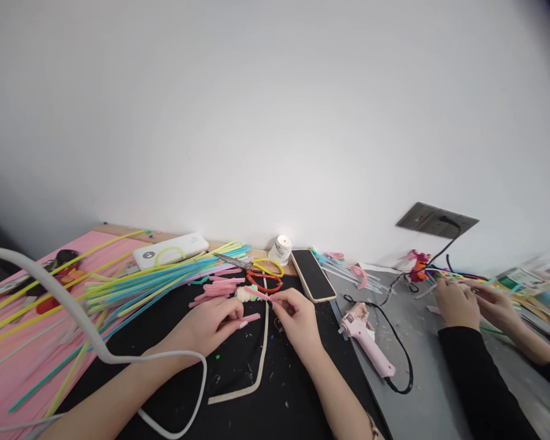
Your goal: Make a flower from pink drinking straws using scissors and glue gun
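My left hand [213,324] is closed in a pinch, and a short pink pipe cleaner piece [252,318] sticks out between its thumb and fingers. Opposite it, my right hand [297,315] pinches the end of another pink pipe cleaner piece [259,294]. Just behind my left fingertips is a small pale yellow and white bundle [244,295], partly hidden. Several cut pink pieces [220,287] lie in a pile behind my left hand. Scissors [266,278] with yellow and red handles rest behind both hands. A bent cream pipe cleaner [262,366] lies on the black mat [238,421].
Bundled coloured pipe cleaners [142,290] and a white power bank [169,249] are at left, where a white cable [87,324] loops over my forearm. A phone [314,275], a white cup [282,249] and a pink glue gun [369,342] stand rightward. Another person's hands [458,302] work far right.
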### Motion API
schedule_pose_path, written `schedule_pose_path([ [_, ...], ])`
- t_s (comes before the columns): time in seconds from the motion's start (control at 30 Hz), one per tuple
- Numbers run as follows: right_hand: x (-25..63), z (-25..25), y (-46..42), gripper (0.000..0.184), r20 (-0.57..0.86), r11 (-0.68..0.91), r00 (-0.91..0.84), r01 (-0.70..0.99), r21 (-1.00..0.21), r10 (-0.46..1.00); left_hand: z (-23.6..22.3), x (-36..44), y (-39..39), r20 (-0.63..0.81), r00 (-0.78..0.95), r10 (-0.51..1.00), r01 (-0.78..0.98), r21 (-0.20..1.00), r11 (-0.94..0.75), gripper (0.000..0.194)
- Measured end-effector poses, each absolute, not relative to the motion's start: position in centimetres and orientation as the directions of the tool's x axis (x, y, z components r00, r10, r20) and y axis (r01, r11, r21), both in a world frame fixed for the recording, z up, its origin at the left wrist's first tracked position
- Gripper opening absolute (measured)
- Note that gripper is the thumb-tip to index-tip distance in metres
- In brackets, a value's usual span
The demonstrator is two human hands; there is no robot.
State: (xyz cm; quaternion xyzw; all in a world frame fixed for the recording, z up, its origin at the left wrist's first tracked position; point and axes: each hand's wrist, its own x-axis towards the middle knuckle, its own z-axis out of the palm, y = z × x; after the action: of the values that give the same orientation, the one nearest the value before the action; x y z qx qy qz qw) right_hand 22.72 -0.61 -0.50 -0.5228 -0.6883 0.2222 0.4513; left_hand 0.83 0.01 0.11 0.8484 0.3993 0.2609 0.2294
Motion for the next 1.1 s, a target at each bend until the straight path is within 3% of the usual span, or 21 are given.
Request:
schedule_pose_path([
  [0.23, 22.3, -0.6, -0.9, 0.022, 0.326, 0.381, -0.201, 0.568, -0.729, 0.924, 0.0, 1.0, 0.2, 0.314, 0.498, 0.808, 0.474, 0.682, -0.557, 0.013],
  [0.53, 22.1, 0.0, -1.6, 0.022, 0.389, 0.474, -0.273, 0.552, -0.686, 0.880, 0.3, 1.5, 0.0, 0.286, 0.442, 0.850, 0.446, 0.752, -0.485, 0.016],
  [0.67, 21.9, -0.6, -1.2, 0.019, 0.347, 0.406, -0.217, 0.591, -0.697, 0.912, 0.1, 1.3, 0.3, 0.237, 0.375, 0.896, 0.416, 0.821, -0.390, 0.014],
  [0.83, 21.8, -1.1, -1.0, 0.020, 0.236, 0.254, -0.110, 0.605, -0.755, 0.965, -0.8, 1.0, 0.8, 0.170, 0.245, 0.955, 0.253, 0.939, -0.232, 0.015],
  [1.0, 21.7, -1.1, -1.2, 0.025, 0.163, 0.184, -0.086, 0.528, -0.829, 0.983, -1.0, 0.6, 1.3, 0.156, 0.206, 0.966, 0.184, 0.963, -0.195, 0.020],
  [1.1, 21.7, -0.7, -1.4, 0.023, 0.179, 0.224, -0.137, 0.497, -0.838, 0.974, -0.8, 0.4, 1.4, 0.174, 0.201, 0.964, 0.132, 0.970, -0.203, 0.026],
])
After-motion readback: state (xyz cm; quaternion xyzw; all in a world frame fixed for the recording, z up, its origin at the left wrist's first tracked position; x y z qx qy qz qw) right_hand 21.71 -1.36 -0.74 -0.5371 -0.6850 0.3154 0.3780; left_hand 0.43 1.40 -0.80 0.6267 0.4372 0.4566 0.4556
